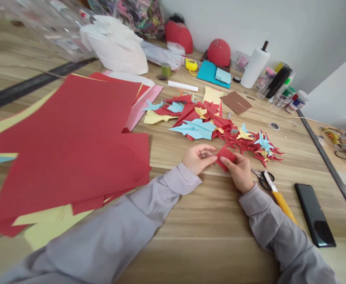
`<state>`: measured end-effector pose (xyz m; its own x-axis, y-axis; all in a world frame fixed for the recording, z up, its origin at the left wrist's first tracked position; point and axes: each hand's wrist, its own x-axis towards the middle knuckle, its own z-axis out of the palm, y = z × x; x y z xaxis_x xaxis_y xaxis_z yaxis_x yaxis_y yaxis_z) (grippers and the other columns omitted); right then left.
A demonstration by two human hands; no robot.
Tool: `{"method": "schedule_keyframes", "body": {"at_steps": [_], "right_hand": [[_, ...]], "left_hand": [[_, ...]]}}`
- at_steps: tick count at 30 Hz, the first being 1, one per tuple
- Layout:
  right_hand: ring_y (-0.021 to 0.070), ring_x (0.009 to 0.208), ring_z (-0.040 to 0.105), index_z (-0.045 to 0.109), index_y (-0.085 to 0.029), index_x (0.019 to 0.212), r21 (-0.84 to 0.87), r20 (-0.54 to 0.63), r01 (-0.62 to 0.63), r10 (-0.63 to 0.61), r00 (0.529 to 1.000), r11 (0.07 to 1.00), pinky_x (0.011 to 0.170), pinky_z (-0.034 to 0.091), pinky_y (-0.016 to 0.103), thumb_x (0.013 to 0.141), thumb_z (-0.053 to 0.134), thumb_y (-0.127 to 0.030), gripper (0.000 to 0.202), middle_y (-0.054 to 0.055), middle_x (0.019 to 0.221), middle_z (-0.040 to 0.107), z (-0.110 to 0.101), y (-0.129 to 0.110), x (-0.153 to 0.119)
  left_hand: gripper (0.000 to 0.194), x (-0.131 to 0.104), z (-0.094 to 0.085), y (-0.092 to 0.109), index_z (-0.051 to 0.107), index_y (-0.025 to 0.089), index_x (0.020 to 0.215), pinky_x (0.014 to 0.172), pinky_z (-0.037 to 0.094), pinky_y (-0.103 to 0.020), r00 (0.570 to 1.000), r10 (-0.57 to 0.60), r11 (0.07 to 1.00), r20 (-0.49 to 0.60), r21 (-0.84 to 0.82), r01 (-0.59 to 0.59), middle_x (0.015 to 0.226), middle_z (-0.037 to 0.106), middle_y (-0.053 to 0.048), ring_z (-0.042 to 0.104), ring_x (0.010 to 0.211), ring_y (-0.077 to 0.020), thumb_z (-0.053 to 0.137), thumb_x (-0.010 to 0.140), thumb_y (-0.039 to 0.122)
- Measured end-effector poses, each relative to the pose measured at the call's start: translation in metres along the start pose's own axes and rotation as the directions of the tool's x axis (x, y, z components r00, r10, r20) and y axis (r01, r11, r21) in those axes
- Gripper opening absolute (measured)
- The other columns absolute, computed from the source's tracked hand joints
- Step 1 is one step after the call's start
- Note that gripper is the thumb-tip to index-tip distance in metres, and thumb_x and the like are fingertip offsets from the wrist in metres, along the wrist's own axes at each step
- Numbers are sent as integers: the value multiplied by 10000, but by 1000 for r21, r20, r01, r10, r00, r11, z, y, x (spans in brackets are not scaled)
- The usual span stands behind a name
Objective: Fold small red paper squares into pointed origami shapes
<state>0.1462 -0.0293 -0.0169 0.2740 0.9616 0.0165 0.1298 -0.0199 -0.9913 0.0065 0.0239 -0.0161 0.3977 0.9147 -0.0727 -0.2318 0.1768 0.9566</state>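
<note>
A small red paper piece (225, 154) is held between my two hands above the wooden table. My left hand (200, 158) pinches its left edge with thumb and fingers. On the other side, my right hand (238, 169) grips it, the thumb lying on its face. Just beyond my hands spreads a pile of folded paper shapes, mostly red, with a light blue paper plane (195, 128) and a small blue folded shape (264, 142) among them. How the held piece is folded cannot be made out.
Large red sheets (81, 130) cover the left side. Scissors (263, 179), an orange-handled cutter (284, 206) and a black phone (315, 215) lie right. Farther back stand a yellow tape measure (191, 64), a white roll (255, 68) and small bottles.
</note>
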Motion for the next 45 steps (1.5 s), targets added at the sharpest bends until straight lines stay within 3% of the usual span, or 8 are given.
{"method": "schedule_keyframes", "body": {"at_steps": [5, 10, 24, 35, 41, 45], "right_hand": [[82, 420, 429, 609, -157, 635, -8, 22, 14, -14, 1000, 1000, 401, 329, 217, 634, 714, -370, 237, -33, 484, 533, -1, 0, -1], [103, 473, 502, 651, -170, 767, 87, 118, -13, 3, 993, 996, 456, 416, 239, 623, 732, -329, 230, -10, 582, 615, 1, -6, -2], [89, 364, 521, 621, -147, 669, 118, 99, -77, 65, 993, 990, 367, 420, 196, 684, 673, -395, 253, -7, 500, 629, 0, -3, -1], [102, 345, 522, 580, -154, 553, 100, 83, -29, 21, 996, 995, 357, 431, 212, 775, 553, -450, 371, 2, 463, 607, 0, -3, 1], [78, 364, 464, 647, -147, 741, 22, 103, 5, -7, 995, 1000, 366, 394, 196, 664, 692, -385, 255, -41, 447, 554, 2, -5, -2], [76, 357, 450, 654, -144, 743, 5, 118, -16, 16, 993, 1000, 354, 378, 196, 715, 636, -419, 276, -38, 440, 546, 2, -7, -4]], "left_hand": [[341, -1, 2, 0, 599, 112, 784, 519, 497, -240, 999, -26, 1000, 23, 1, 26, 565, 627, 15, 582, 492, -102, 752, 489, 190], [333, 0, 1, 1, 573, 115, 764, 488, 492, -247, 1000, -26, 1000, -2, -13, 26, 499, 599, 34, 559, 427, -100, 755, 503, 212], [347, 1, 2, -1, 562, 108, 791, 454, 471, -233, 1000, -15, 1000, -4, -15, 15, 465, 591, 40, 553, 409, -103, 742, 510, 203], [407, 1, 1, 0, 553, 107, 818, 460, 467, -246, 999, -29, 999, 17, -28, 29, 489, 597, 33, 561, 431, -114, 763, 496, 242], [405, -2, 0, -4, 569, 111, 857, 502, 445, -223, 997, -3, 999, 73, 50, 0, 493, 580, 53, 539, 441, -84, 754, 510, 210], [396, -4, 0, -4, 581, 111, 860, 495, 431, -213, 992, -1, 996, 124, 88, -10, 490, 571, 54, 533, 447, -82, 752, 511, 188]]}}
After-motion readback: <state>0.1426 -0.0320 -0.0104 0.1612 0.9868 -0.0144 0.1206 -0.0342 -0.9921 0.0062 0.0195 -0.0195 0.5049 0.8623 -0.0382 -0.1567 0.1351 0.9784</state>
